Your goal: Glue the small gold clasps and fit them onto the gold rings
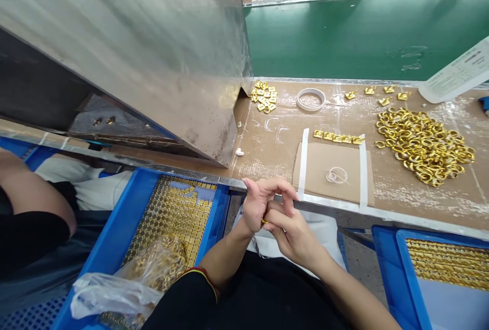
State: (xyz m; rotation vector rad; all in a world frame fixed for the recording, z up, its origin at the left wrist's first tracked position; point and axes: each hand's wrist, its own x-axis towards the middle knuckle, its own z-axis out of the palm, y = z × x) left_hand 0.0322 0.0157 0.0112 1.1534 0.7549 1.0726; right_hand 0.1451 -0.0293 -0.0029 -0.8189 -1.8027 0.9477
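Note:
My left hand (pixel 256 204) is raised in front of the table edge, palm turned in, thumb up and fingers apart and loosely bent. Against it, my right hand (pixel 292 229) pinches a small gold piece (pixel 264 221) between thumb and fingers. Most of that piece is hidden, so its kind is unclear. Just beyond the hands lies a cardboard pad (pixel 328 159) taped down with white strips. A short row of gold links (pixel 338 137) sits along its far edge, and a loop of clear thread (pixel 336 175) rests on it.
A heap of gold rings (pixel 424 144) lies at right, with loose gold clasps (pixel 369 90) behind. Small gold pieces (pixel 264 97) lie beside the metal housing (pixel 171 55). A white tape ring (pixel 310 100) is nearby. Blue trays (pixel 114 220) flank me; another person's arm (pixel 36 192) is left.

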